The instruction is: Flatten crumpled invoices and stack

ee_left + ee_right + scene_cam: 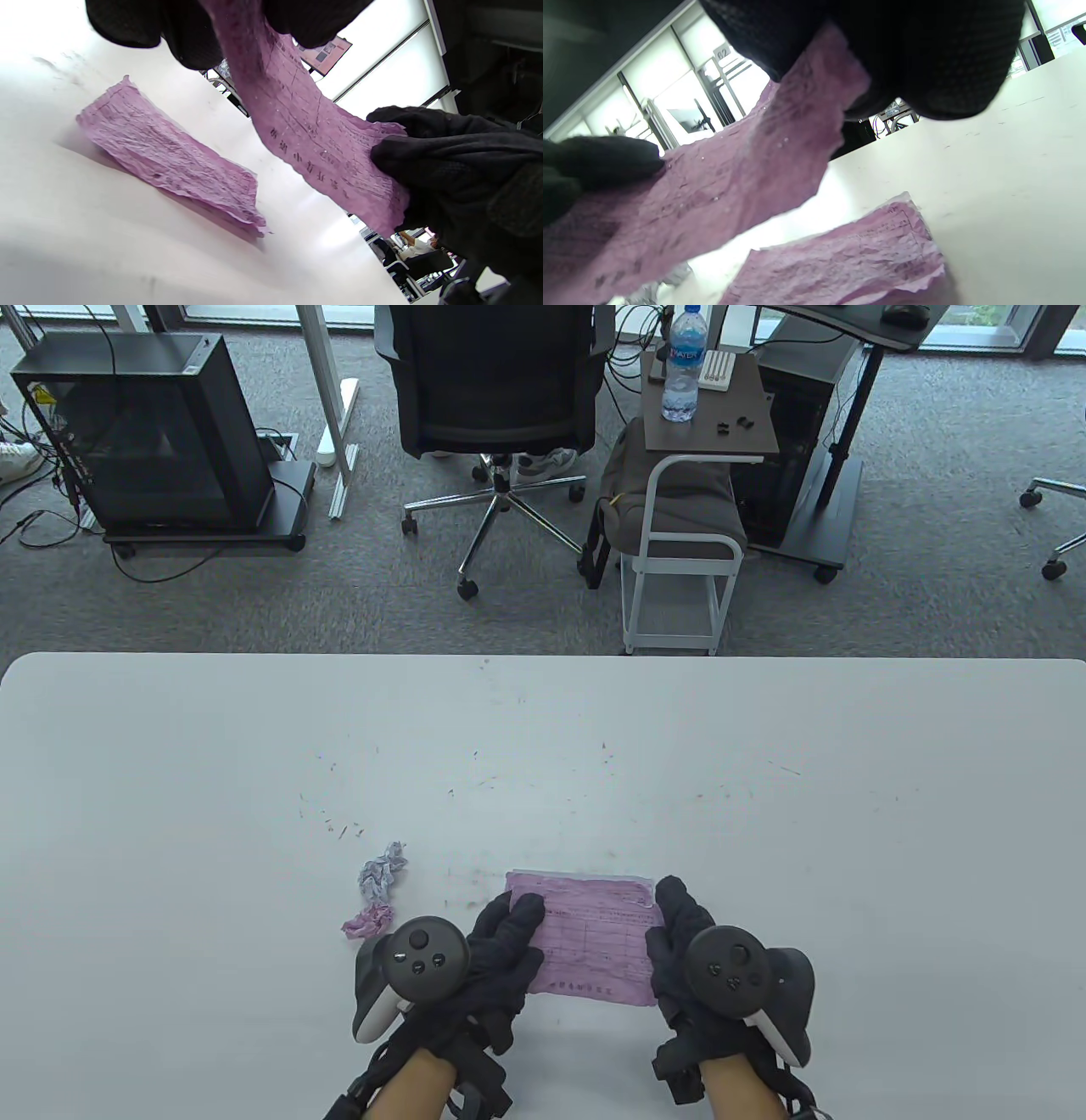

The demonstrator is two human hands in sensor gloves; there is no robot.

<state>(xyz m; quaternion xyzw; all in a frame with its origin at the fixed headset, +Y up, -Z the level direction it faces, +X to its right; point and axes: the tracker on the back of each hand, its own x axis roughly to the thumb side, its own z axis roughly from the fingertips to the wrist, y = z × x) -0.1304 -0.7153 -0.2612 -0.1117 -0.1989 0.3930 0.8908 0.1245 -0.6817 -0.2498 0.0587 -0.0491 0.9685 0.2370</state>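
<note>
Table view: left hand [501, 946] & right hand [679, 933] each pinch an end of a flattened pink paper invoice [594, 942], near the white desk [764, 814] front edge; crumpled balls [379, 891] wait at left.

L wrist view: held sheet hangs above the pink stack [169, 169].

R wrist view: same. Risk: thin paper could tear if pulled taut, or land askew.

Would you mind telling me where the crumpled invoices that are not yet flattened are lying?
In the table view, the crumpled invoices lie on the white table, just beyond the left hand and left of the flattened pink sheets.
</note>
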